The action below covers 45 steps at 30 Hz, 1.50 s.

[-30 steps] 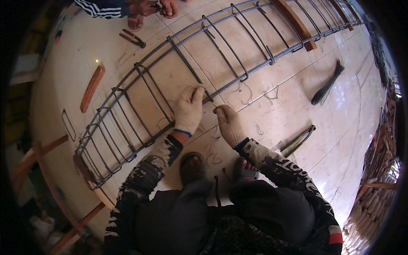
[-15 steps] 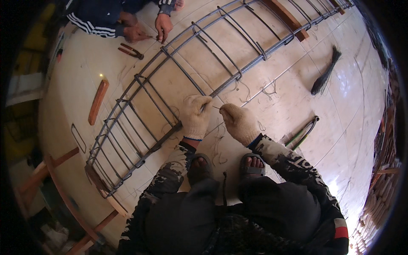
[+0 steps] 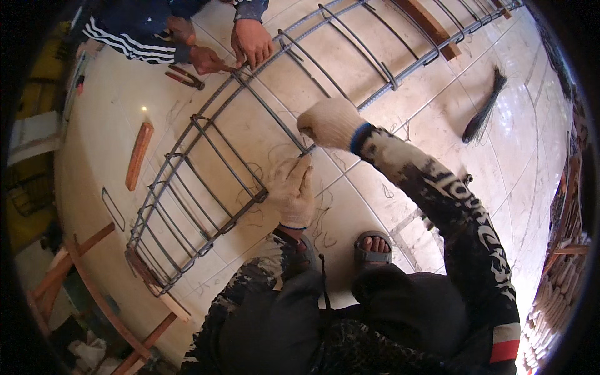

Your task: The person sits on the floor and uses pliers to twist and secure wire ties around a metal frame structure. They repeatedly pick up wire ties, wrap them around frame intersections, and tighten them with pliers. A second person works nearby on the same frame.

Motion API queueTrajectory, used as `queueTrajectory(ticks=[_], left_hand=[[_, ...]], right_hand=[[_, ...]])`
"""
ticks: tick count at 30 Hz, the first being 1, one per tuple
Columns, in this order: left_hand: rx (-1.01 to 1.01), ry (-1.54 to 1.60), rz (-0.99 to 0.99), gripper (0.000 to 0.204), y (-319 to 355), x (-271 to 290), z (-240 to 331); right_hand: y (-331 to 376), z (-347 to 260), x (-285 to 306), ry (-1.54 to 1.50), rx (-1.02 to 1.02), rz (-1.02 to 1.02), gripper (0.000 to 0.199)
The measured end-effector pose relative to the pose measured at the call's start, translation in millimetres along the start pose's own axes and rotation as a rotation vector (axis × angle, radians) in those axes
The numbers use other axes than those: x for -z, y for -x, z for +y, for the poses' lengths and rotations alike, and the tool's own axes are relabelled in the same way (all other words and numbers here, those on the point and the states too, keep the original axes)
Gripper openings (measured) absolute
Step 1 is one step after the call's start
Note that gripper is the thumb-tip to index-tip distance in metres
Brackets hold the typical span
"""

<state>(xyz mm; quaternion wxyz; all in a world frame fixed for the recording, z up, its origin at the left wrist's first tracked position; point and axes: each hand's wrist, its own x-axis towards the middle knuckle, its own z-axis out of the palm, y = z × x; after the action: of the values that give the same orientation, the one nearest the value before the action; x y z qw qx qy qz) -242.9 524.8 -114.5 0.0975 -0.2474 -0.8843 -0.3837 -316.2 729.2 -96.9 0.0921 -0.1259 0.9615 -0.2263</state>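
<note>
A long cage of steel reinforcing bars [image 3: 249,90] with square stirrups lies aslant across the floor. My left hand [image 3: 291,195], in a cream knitted glove, is just below the near bar where a stirrup meets it. Its fingers point up at that joint, pressed together; what they hold is hidden. Beyond the joint, over the near bar, my gloved right hand [image 3: 330,124] is closed with its fingers curled; nothing identifiable shows in it. Thin loose wire bits [image 3: 322,219] lie on the tiles below the cage.
At upper left a co-worker's hands [image 3: 234,53] work at the far bar. Pincers [image 3: 185,77] lie beside them. A wooden block [image 3: 139,156] rests left of the cage, a bundle of tie wire [image 3: 485,106] to the right. A wooden strip [image 3: 425,25] crosses the cage.
My right hand has moved up and left over the near bar. My left hand has dropped slightly. The thin wire seen between them no longer shows. The co-worker's hands have moved to the far bar.
</note>
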Motion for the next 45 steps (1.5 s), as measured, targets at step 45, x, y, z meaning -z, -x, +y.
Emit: queueTrajectory(ticks=[45], left_hand=[[0.340,0.029,-0.311,0.032,-28,-6,-27]], right_hand=[[88,-35,-47,-0.540,-0.261,0.548,0.018]])
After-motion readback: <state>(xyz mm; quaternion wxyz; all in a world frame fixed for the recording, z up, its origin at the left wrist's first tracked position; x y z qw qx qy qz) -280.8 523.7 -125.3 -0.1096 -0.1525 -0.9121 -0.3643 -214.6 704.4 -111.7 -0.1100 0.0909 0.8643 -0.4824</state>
